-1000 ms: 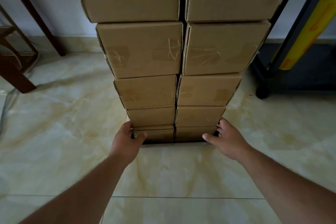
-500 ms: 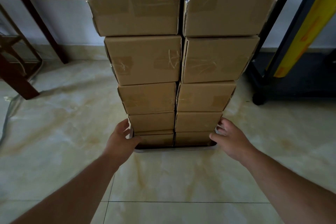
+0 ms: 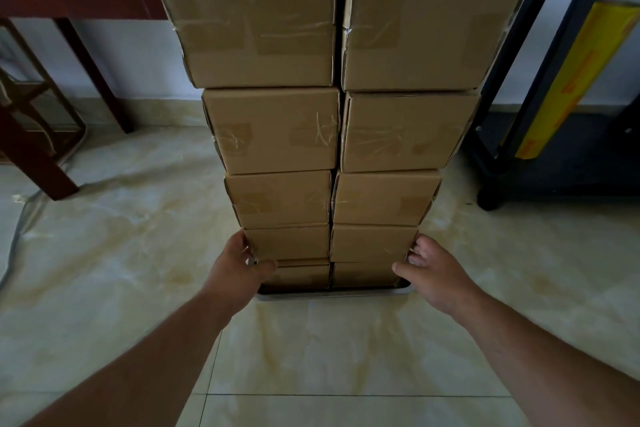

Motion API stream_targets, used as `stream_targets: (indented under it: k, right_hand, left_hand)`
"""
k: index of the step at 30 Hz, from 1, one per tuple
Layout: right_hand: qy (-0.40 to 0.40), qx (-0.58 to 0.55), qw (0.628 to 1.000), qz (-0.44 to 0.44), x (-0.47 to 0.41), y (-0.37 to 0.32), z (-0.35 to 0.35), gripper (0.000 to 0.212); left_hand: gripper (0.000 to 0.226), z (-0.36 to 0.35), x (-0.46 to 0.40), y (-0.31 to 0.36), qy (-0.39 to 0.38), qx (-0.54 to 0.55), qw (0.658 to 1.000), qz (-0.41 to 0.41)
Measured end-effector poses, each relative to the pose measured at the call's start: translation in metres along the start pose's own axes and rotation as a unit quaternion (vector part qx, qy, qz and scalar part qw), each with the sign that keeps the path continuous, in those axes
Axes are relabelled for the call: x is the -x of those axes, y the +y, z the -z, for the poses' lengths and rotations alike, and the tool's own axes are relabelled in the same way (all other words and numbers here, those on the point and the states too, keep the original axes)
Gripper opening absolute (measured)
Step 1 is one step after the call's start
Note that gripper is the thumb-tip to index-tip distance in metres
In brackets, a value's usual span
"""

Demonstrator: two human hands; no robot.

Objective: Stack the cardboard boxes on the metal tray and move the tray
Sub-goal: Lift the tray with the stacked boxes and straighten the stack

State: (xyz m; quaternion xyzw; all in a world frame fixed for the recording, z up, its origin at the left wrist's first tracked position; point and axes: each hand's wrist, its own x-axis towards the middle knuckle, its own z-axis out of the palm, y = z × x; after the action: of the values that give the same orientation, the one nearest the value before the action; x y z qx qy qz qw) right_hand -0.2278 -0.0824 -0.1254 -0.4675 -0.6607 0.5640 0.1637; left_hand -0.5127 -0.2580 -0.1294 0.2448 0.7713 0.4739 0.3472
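Two columns of boxes (image 3: 332,135) stand between the hands, five visible layers high, on the tray (image 3: 332,293), whose front rim shows on the floor (image 3: 138,270). Left hand (image 3: 235,270) has climbed off the tray's corner; its thumb now hooks the stack's front edge, fingers round the side. Right hand (image 3: 433,274) has likewise risen, fingers spread and touching the stack's right side. I judge stacking finished and the hands steadying the pile, not yet carrying the tray.
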Motion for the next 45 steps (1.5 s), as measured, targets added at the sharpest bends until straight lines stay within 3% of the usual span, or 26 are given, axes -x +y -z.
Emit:
stream_targets:
  k: [6, 9, 11, 17, 21, 27, 35, 41, 45]
  right_hand:
    - [0.012, -0.024, 0.999, 0.024, 0.006, -0.006, 0.007, 0.041]
    - [0.021, -0.035, 0.998, 0.051, 0.011, -0.016, 0.011, 0.060]
    - [0.020, -0.054, 0.996, 0.069, 0.014, -0.024, 0.011, 0.062]
    - [0.024, -0.097, 0.989, 0.106, 0.018, -0.052, 0.004, 0.035]
    - [0.019, -0.109, 0.988, 0.105, 0.014, -0.056, 0.005, 0.046]
    - [0.018, -0.103, 0.990, 0.091, 0.010, -0.053, 0.006, 0.058]
    - [0.010, -0.064, 0.995, 0.075, 0.011, -0.055, 0.012, 0.067]
    - [0.042, -0.067, 0.988, 0.132, 0.015, -0.079, 0.030, 0.070]
    - [0.060, -0.067, 0.982, 0.164, 0.017, -0.104, 0.037, 0.076]
  left_hand:
    - [0.062, 0.005, 0.004, 0.008, 0.008, -0.007, 1.000, -0.027]
    - [0.059, 0.005, 0.008, 0.022, 0.024, 0.020, 0.998, -0.056]
    - [0.062, 0.006, 0.009, 0.030, 0.024, 0.044, 0.996, -0.070]
    - [0.071, 0.009, 0.011, 0.047, 0.012, 0.112, 0.989, -0.095]
    - [0.060, 0.012, 0.010, 0.057, -0.024, 0.118, 0.988, -0.097]
    - [0.061, 0.013, 0.008, 0.059, -0.033, 0.118, 0.988, -0.089]
    - [0.072, 0.014, 0.013, 0.066, -0.044, 0.083, 0.992, -0.089]
    - [0.086, 0.029, 0.017, 0.090, -0.032, 0.086, 0.987, -0.134]
    - [0.067, 0.029, 0.025, 0.114, -0.022, 0.114, 0.979, -0.167]
